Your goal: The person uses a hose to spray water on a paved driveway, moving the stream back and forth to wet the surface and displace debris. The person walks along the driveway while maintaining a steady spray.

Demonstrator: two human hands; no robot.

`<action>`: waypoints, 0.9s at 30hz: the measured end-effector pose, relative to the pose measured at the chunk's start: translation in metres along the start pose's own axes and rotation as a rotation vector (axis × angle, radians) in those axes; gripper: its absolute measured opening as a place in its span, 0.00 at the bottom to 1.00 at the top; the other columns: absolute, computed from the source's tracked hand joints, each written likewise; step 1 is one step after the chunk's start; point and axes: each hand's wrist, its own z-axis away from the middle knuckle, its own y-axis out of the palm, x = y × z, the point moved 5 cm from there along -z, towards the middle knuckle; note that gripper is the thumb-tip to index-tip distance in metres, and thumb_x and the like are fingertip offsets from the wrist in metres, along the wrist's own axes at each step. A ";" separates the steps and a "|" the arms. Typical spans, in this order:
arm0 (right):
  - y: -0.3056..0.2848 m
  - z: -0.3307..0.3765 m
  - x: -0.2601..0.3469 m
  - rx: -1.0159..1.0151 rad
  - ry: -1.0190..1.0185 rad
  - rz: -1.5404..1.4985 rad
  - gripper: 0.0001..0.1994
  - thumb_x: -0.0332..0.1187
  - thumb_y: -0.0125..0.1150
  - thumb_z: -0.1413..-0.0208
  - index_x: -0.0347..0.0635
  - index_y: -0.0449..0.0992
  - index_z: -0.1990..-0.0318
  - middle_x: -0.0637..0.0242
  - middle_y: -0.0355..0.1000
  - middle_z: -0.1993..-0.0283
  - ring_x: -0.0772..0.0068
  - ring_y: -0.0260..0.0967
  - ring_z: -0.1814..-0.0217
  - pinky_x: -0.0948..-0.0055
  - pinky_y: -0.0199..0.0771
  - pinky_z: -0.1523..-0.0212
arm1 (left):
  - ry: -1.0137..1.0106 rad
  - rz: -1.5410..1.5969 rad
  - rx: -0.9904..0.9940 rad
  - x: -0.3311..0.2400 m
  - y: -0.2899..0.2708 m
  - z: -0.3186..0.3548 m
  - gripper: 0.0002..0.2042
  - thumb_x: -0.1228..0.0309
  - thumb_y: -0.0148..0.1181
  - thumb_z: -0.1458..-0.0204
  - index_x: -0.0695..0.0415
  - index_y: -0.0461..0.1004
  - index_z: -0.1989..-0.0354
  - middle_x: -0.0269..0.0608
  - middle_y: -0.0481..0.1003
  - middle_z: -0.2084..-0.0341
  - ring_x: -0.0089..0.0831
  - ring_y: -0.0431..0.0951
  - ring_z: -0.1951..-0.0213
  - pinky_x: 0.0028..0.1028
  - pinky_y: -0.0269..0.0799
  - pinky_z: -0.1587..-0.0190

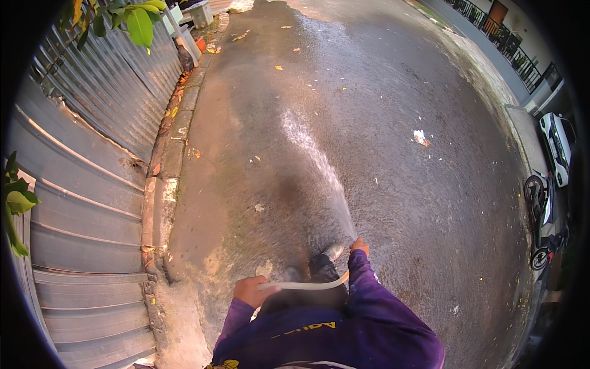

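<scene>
A pale, translucent hose (310,286) runs across the front of my body and bends upward on the right. My left hand (253,291) is closed around it at the left, thumb lying along the tube. At its other end my right hand (359,246) grips close to the mouth, which the fingers hide. From there a spray of water (319,163) fans out ahead and to the left, over the wet asphalt (405,203). Both my arms are in purple sleeves. One shoe (332,251) shows beside my right hand.
A corrugated metal fence (92,209) and a raised kerb (169,203) line the left side. White litter (421,138) and scattered leaves lie on the road. At the right edge stand a motorcycle (538,218) and a white car (556,147). Green leaves (140,26) hang at upper left.
</scene>
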 end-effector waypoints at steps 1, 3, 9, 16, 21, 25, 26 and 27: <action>-0.007 -0.003 -0.002 -0.015 -0.006 0.003 0.16 0.42 0.51 0.38 0.53 0.75 0.46 0.46 0.75 0.46 0.45 0.75 0.44 0.51 0.75 0.45 | 0.005 0.003 0.008 -0.007 0.003 -0.006 0.26 0.42 0.71 0.57 0.57 0.79 0.75 0.45 0.74 0.84 0.42 0.77 0.78 0.38 0.69 0.72; -0.021 -0.010 -0.004 -0.046 -0.020 0.013 0.16 0.42 0.52 0.39 0.53 0.75 0.46 0.46 0.75 0.46 0.44 0.75 0.44 0.51 0.74 0.44 | 0.028 -0.031 0.031 -0.023 0.005 -0.020 0.26 0.42 0.71 0.57 0.57 0.79 0.76 0.46 0.74 0.84 0.43 0.77 0.78 0.39 0.69 0.72; -0.069 -0.013 0.022 -0.057 -0.099 0.058 0.16 0.40 0.55 0.42 0.52 0.75 0.47 0.45 0.76 0.48 0.43 0.75 0.45 0.52 0.75 0.45 | 0.040 -0.075 0.086 -0.057 0.020 -0.057 0.27 0.41 0.70 0.57 0.57 0.78 0.76 0.48 0.73 0.84 0.47 0.76 0.77 0.40 0.69 0.71; -0.094 -0.083 0.014 0.032 -0.094 0.063 0.17 0.44 0.53 0.41 0.53 0.76 0.47 0.45 0.76 0.48 0.44 0.73 0.41 0.53 0.74 0.44 | 0.063 -0.172 0.170 -0.133 0.030 -0.111 0.24 0.44 0.71 0.56 0.56 0.79 0.76 0.48 0.75 0.82 0.47 0.78 0.75 0.41 0.71 0.69; -0.135 -0.137 -0.041 -0.017 0.156 -0.258 0.27 0.51 0.44 0.39 0.40 0.77 0.46 0.42 0.75 0.47 0.39 0.71 0.40 0.52 0.70 0.40 | 0.200 -0.122 0.195 -0.197 0.045 -0.152 0.21 0.48 0.71 0.55 0.56 0.80 0.74 0.47 0.77 0.80 0.47 0.79 0.73 0.41 0.72 0.67; -0.176 -0.152 -0.064 -0.144 0.120 -0.063 0.19 0.47 0.49 0.39 0.49 0.77 0.47 0.43 0.74 0.47 0.41 0.72 0.41 0.52 0.72 0.42 | 0.405 -0.091 0.253 -0.229 0.069 -0.176 0.20 0.50 0.72 0.55 0.57 0.80 0.72 0.49 0.77 0.79 0.48 0.80 0.71 0.40 0.71 0.67; -0.184 -0.150 -0.057 -0.119 0.060 -0.039 0.18 0.45 0.52 0.40 0.50 0.77 0.48 0.43 0.74 0.47 0.41 0.73 0.42 0.52 0.73 0.43 | 0.420 -0.105 0.261 -0.235 0.073 -0.180 0.21 0.50 0.72 0.55 0.57 0.80 0.71 0.49 0.77 0.78 0.49 0.80 0.71 0.41 0.71 0.66; -0.195 -0.147 -0.051 -0.094 0.000 -0.014 0.16 0.43 0.55 0.42 0.52 0.77 0.49 0.42 0.74 0.48 0.40 0.73 0.43 0.51 0.74 0.44 | 0.436 -0.119 0.268 -0.242 0.075 -0.184 0.21 0.50 0.72 0.55 0.57 0.80 0.71 0.49 0.77 0.78 0.49 0.80 0.70 0.41 0.72 0.66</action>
